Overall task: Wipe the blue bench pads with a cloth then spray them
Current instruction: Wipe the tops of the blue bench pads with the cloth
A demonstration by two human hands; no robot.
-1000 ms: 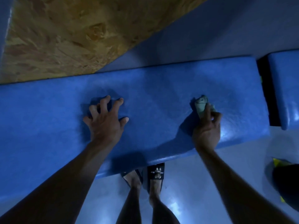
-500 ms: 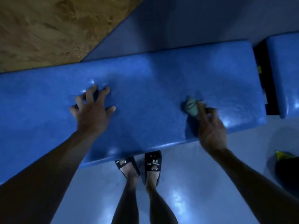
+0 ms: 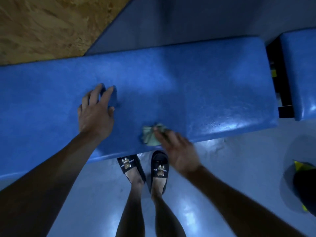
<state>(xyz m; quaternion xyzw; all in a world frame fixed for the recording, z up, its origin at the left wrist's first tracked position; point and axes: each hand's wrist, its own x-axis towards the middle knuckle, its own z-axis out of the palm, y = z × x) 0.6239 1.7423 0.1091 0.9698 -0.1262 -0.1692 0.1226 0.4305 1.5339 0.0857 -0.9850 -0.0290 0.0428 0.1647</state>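
While a panel of brown chipboard point(image 3: 42, 26) fills the far left corner of the view, the long blue padded bench pad point(image 3: 196, 93) runs with its long axis left to right across the frame, its right end squared off near a dark gap. On the pad's left half the left hand point(image 3: 95, 113) rests palm down, fingers straight and slightly spread, pointing toward the far edge and holding nothing. To the right of it, at the pad's near edge, lies a small crumpled pale green cloth point(image 3: 150, 135), bunched up with no clear long axis. The right hand point(image 3: 177, 151) reaches over the near edge, blurred, with its fingertips pressed on the cloth's right side; whether the fingers curl round the cloth or only push on it cannot be told. Below the near edge stand two feet in black slide sandals with bear prints point(image 3: 145, 166) on a glossy grey floor point(image 3: 222, 168). Past the dark gap at the right, a second blue pad point(image 3: 301, 74) begins, apart from the first.
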